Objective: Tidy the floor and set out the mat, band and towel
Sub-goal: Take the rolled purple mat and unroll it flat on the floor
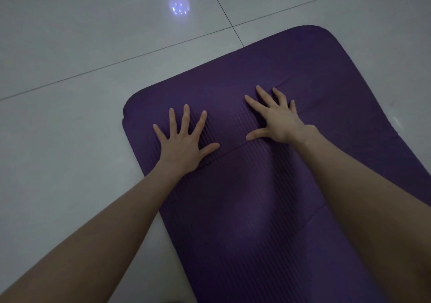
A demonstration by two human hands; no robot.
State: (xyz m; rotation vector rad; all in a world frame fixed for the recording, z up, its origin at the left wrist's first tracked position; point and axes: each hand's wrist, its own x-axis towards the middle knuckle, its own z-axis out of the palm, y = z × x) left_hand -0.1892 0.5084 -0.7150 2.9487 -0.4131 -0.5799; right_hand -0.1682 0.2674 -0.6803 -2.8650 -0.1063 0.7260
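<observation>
A purple ribbed exercise mat lies unrolled on the pale tiled floor, its rounded far end pointing up and right. My left hand presses flat on the mat near its left edge, fingers spread. My right hand lies flat further along the mat, fingers also spread, holding nothing. A shallow crease runs across the mat under both palms. No band or towel is in view.
Large grey floor tiles with dark grout lines surround the mat on the left and far side. A bluish light reflection glints on the floor beyond the mat.
</observation>
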